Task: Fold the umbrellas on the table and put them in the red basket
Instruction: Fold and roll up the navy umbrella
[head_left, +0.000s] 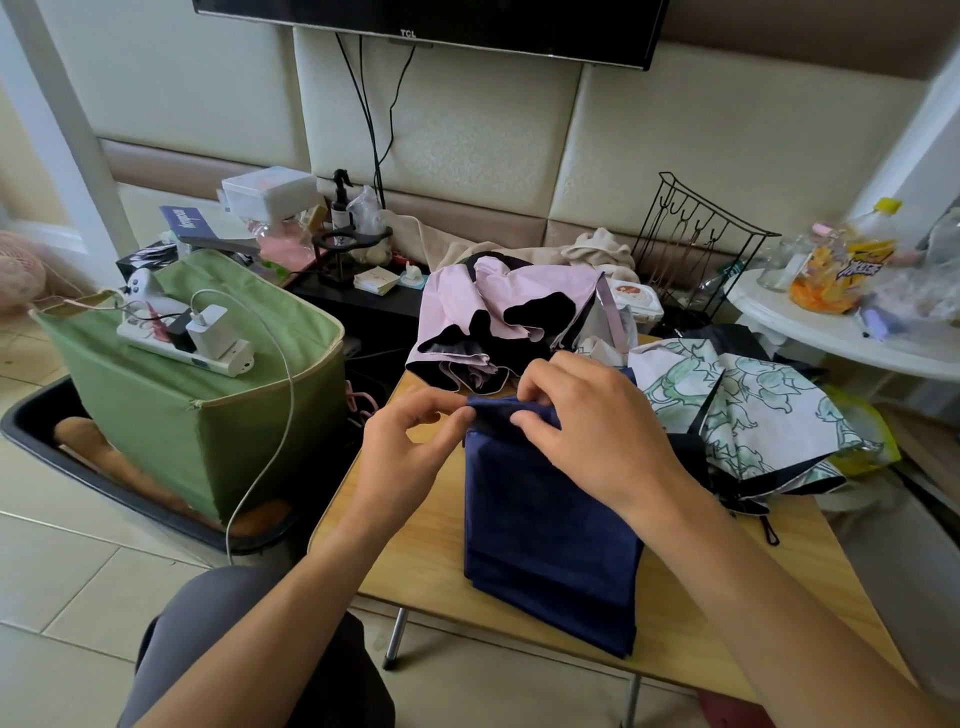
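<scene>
A navy blue umbrella (550, 525) lies flattened on the small wooden table (415, 561), pointing toward me. My left hand (410, 452) pinches its far edge at the left corner. My right hand (587, 426) grips the same far edge, fingers curled over the cloth. Behind them lies a pink umbrella with black lining (498, 312), loosely crumpled. To the right rests a white umbrella with a green flower print (753, 415), unfolded. A dark red patch (727, 712) shows under the table's near edge; no red basket can be made out.
A green fabric box (208, 415) with a power strip (182, 343) and charger cable on top stands left of the table, in a black tray. A round white side table (831, 332) with bottles is at the right. A black wire rack (696, 244) and clutter stand behind.
</scene>
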